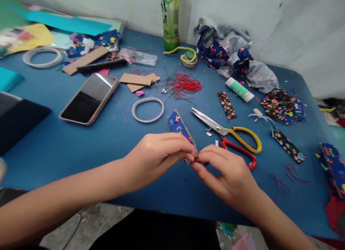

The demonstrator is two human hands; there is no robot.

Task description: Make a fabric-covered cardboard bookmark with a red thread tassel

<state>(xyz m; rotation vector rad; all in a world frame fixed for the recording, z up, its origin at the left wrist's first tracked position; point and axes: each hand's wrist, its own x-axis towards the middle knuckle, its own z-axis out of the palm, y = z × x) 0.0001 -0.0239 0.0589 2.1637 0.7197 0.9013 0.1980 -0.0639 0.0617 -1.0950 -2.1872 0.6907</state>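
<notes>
A narrow strip covered in blue patterned fabric [179, 127] is held up over the near part of the table. My left hand [161, 156] is closed, pinching the strip near its lower end. Close against it, my right hand [226, 171] is pinched at the same end, on a small red piece that looks like thread; the fingers partly hide it. Just beyond my right hand lie scissors [219, 129] with one yellow and one red handle, blades apart. A dark floral strip [226, 105] rests behind the scissors.
The blue table [107, 146] also carries a phone [90, 97], a tape roll [147, 110], red threads [185, 84], a glue stick [239, 89] and a floral bookmark with ribbon [288, 146]. A green tea bottle [171, 23] and crumpled fabric [229, 49] stand by the wall.
</notes>
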